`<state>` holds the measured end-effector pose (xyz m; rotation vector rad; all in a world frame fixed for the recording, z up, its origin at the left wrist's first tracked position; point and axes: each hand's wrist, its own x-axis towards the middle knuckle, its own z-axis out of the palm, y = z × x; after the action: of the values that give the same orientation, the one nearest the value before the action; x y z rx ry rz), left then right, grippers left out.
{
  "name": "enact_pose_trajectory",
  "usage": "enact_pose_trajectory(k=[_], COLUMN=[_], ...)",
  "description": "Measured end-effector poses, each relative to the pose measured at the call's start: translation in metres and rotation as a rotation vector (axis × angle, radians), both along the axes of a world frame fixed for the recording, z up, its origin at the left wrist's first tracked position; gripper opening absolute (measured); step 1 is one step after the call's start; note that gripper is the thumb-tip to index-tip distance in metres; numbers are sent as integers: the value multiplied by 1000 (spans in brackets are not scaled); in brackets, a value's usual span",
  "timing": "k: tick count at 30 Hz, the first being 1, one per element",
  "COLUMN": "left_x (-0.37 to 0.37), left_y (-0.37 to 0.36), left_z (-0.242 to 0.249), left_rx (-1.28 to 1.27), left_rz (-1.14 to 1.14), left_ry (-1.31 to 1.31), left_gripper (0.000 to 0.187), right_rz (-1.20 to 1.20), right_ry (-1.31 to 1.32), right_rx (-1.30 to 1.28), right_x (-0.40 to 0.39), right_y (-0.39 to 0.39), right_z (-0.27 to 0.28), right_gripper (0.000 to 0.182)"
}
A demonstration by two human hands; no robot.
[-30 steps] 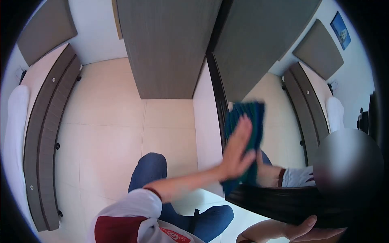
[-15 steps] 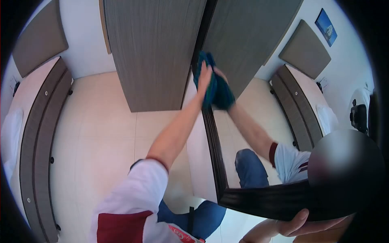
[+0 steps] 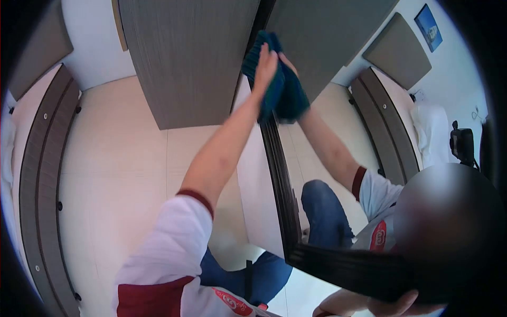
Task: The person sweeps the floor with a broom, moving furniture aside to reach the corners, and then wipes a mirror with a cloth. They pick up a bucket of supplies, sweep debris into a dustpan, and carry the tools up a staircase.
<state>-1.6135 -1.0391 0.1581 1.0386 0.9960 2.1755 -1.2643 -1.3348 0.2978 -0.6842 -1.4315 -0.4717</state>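
Head view: left hand (image 3: 266, 70) and cloth (image 3: 272, 99) have moved up the mirror (image 3: 354, 132).

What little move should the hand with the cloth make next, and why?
Probably slide the cloth down the mirror: the left hand has it high up by the dark frame, bare glass shows below, and the right hand holds the frame's bottom.

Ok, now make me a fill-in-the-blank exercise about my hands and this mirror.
The left hand presses on a blue-green ____ at the edge of the mirror.
The mirror's frame is ____ in colour.
The right hand grips the ____ edge of the frame.
The trousers are ____.

Missing words: cloth; black; bottom; blue.
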Motion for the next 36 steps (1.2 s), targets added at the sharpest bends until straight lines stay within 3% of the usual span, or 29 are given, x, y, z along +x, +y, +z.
enact_pose_trajectory(k=[1, 2, 4, 5, 6, 7, 9, 11, 15, 19, 20, 22, 26, 27, 29, 30, 33, 36], left_x=[-19, -35, -18, 11, 54, 103, 176, 213, 182, 82, 53, 40, 48, 83, 144, 172, 198, 200], left_y=[16, 50, 43, 36, -41, -123, -217, -264, -223, -78, -47, -29, -42, -74, -154, -189, -228, -208], left_z=[0, -18, -36, -43, -12, 11, 0, -10, 3, 25, 28, 23, 2, -10, -30, -32, 40, 153], left_rx=[29, -167, 207, 84, -156, -167, -27, 78, 181, 184, 153, 16, -60, 88, 15, 109, 322, 695], left_rz=[-180, 36, -258, -44, 120, 137, 141, 75, 130, 346, 279, 343, 577, 607, 566, 551, 382, 574], left_ry=[-242, -49, -288, -205, 159, 251, 512, 596, 693, 396, 272, 150, 287, 255, 329, 370, 461, 445], left_gripper=[62, 65, 60, 57, 57, 58, 63, 68, 67, 49, 48, 41, 36, 32, 30, 27, 24, 21], right_rz=[14, 6, 13, 13, 16, 19, 11, -6, -38, -19, 1, 45, 112, 125, 156, 179, 174, 114], right_ry=[7, 0, -5, 0, 3, 9, 19, 17, 15, -8, -17, -19, -7, -3, 2, 11, 20, -9], right_rx=[7, 4, 7, 2, 2, 6, 4, 8, 16, 18, 29, 33, 39, 40, 52, 67, 57, 49], right_x=[0, 0, 1, 4, 4, 4, 4, 5, 8, 5, -1, -9, -13, -13, -12, -9, -11, -8], right_y=[1, 0, -1, -4, -5, -5, -7, -8, -8, 2, 7, 15, 26, 26, 23, 19, 9, 4], right_z=[1, 3, 6, 6, 5, 4, 4, 4, 3, 11, 14, 23, 36, 39, 47, 49, 55, 55], right_gripper=[77, 77, 77, 77, 77, 77, 77, 77, 78, 78, 78, 78, 79, 79, 79, 79, 80, 80])
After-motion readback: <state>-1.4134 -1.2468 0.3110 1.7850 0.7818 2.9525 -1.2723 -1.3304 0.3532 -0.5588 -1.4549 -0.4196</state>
